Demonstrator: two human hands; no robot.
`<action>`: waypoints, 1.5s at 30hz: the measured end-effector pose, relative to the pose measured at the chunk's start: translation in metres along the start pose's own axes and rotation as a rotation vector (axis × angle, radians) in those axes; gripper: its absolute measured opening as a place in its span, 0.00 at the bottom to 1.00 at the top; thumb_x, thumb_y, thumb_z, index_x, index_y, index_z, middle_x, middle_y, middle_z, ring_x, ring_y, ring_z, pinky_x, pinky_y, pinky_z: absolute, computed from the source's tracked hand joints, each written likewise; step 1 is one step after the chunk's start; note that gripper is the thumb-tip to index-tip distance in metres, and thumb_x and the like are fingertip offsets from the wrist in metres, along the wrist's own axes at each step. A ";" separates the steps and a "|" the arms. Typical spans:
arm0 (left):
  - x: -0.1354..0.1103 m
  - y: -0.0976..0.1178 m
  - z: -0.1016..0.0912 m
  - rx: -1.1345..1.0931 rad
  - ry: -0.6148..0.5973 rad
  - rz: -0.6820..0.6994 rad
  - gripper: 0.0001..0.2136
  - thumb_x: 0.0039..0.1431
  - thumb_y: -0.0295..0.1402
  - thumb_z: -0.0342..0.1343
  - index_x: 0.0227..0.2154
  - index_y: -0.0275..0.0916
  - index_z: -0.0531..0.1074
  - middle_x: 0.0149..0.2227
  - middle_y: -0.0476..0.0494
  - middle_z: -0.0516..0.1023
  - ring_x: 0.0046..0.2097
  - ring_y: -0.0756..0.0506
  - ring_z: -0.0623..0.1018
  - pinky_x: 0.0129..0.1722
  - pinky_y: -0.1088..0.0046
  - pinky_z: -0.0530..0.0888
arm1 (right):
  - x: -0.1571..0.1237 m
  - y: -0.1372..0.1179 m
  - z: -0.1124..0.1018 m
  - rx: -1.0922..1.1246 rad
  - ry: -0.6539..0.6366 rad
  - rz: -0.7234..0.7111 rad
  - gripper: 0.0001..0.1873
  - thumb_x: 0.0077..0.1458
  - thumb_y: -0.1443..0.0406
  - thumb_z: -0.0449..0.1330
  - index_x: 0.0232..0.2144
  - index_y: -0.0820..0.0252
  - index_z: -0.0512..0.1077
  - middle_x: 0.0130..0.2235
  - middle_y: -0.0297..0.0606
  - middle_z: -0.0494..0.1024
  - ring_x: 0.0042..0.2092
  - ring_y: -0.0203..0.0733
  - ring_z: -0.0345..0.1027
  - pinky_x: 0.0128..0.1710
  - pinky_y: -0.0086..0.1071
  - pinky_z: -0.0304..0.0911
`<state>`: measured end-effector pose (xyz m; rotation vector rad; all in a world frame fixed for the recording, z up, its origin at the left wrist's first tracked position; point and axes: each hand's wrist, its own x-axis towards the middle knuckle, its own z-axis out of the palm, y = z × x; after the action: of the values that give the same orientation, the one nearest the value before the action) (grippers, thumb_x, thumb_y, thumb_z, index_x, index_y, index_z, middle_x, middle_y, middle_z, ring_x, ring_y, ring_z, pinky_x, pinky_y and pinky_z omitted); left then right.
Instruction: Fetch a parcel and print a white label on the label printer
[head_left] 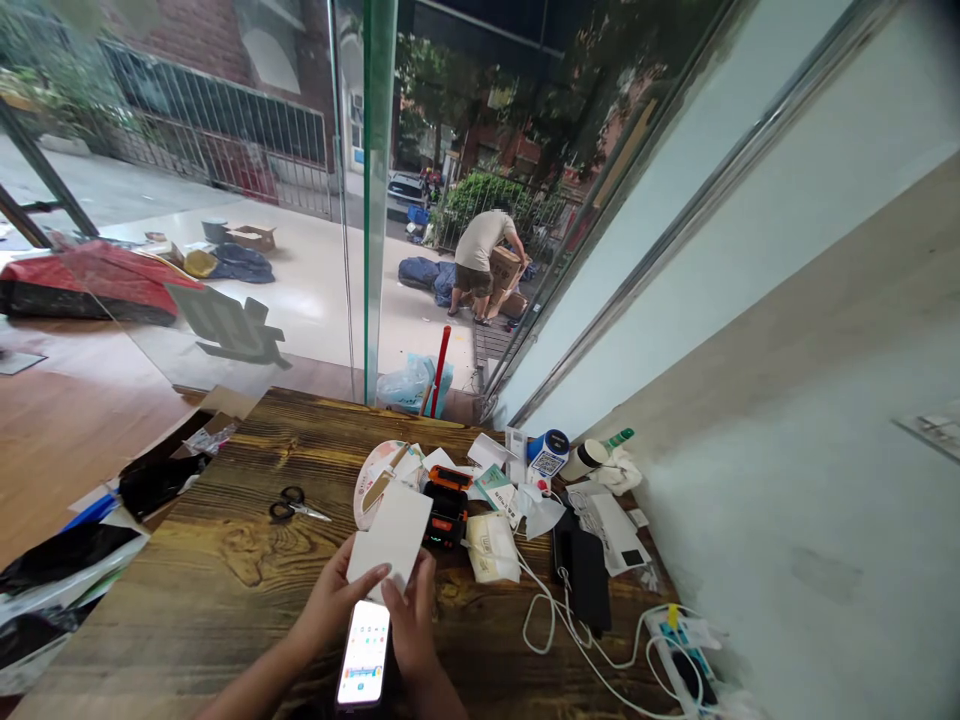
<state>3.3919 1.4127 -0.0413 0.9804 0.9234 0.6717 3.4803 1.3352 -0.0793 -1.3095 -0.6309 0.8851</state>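
Observation:
Both my hands hold a blank white sheet of card [399,528], stepped in outline; I cannot tell whether it is one folded piece or two. My left hand [339,588] grips its lower left part, thumb lying across the front. At the lower right edge, my right hand [411,608] has its fingers closed on the same card. Just below it, between my wrists, is a phone [364,655] with a lit screen. Black scissors [298,505] lie on the wooden table [225,560] to the left. Beyond the card is a black and orange device [445,510].
Right of my hands are a cream packet [493,548], a black pouch [585,578], white cables [551,625] and a power strip [679,660]. A blue can [551,452] stands at the back. Past the glass, a person [480,255] bends over a cardboard box [504,275].

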 end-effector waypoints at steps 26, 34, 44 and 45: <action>-0.011 -0.016 0.007 -0.002 0.078 -0.133 0.38 0.33 0.56 0.66 0.48 0.42 0.64 0.57 0.36 0.67 0.57 0.36 0.68 0.50 0.63 0.71 | 0.006 0.006 0.010 0.130 0.186 0.171 0.35 0.47 0.45 0.60 0.50 0.61 0.61 0.49 0.54 0.74 0.49 0.54 0.71 0.50 0.47 0.65; -0.011 -0.006 0.011 -0.278 -0.061 -0.487 0.24 0.42 0.50 0.65 0.38 0.41 0.69 0.29 0.47 0.76 0.29 0.47 0.76 0.28 0.73 0.73 | -0.004 0.027 -0.020 -0.235 -0.046 -0.279 0.32 0.46 0.57 0.64 0.54 0.57 0.64 0.52 0.51 0.71 0.52 0.57 0.67 0.54 0.52 0.60; -0.015 -0.009 0.011 0.050 -0.110 -0.312 0.39 0.43 0.48 0.64 0.57 0.51 0.52 0.62 0.39 0.58 0.44 0.38 0.76 0.21 0.71 0.74 | -0.006 0.019 -0.011 0.152 0.116 0.185 0.41 0.42 0.44 0.63 0.53 0.59 0.59 0.56 0.53 0.69 0.55 0.56 0.66 0.55 0.49 0.61; -0.015 -0.010 0.012 0.066 -0.099 -0.291 0.38 0.43 0.49 0.63 0.56 0.52 0.52 0.61 0.40 0.59 0.44 0.38 0.76 0.19 0.72 0.73 | -0.008 0.019 -0.012 0.131 0.086 0.124 0.39 0.45 0.46 0.63 0.53 0.58 0.60 0.56 0.52 0.70 0.53 0.55 0.67 0.54 0.49 0.62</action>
<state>3.3965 1.3919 -0.0423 0.9062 0.9817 0.3463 3.4819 1.3224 -0.0995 -1.2716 -0.4208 0.9499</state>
